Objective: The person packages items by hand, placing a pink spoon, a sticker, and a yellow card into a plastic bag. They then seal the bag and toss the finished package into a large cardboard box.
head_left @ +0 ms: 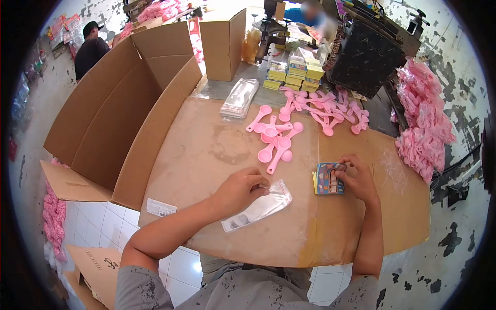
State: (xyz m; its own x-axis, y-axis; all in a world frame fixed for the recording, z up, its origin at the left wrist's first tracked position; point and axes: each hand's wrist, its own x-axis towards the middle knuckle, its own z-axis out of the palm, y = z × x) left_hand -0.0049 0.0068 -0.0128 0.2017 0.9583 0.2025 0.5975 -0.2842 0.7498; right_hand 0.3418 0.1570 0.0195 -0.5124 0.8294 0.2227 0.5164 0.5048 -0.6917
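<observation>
My left hand (247, 190) is closed in a pinch over the top end of a clear plastic bag (263, 205) lying on the cardboard-covered table; the fingertips are too small to show what they hold. At the right, my right hand (357, 178) rests on a small stack of printed cards (328, 180), its fingers bent at the stack's right edge. Beyond my hands lies a loose pile of pink measuring spoons (280, 147), with more pink spoons (328, 113) behind it. A stack of clear bags (240, 98) lies behind, left of the spoons.
A large open cardboard box (147, 139) stands at the left, a closed box (219, 46) behind. Card stacks (294, 72) and a black machine (364, 59) are at the back. Pink bagged items (423, 119) hang right. Two people (92, 49) are in the background.
</observation>
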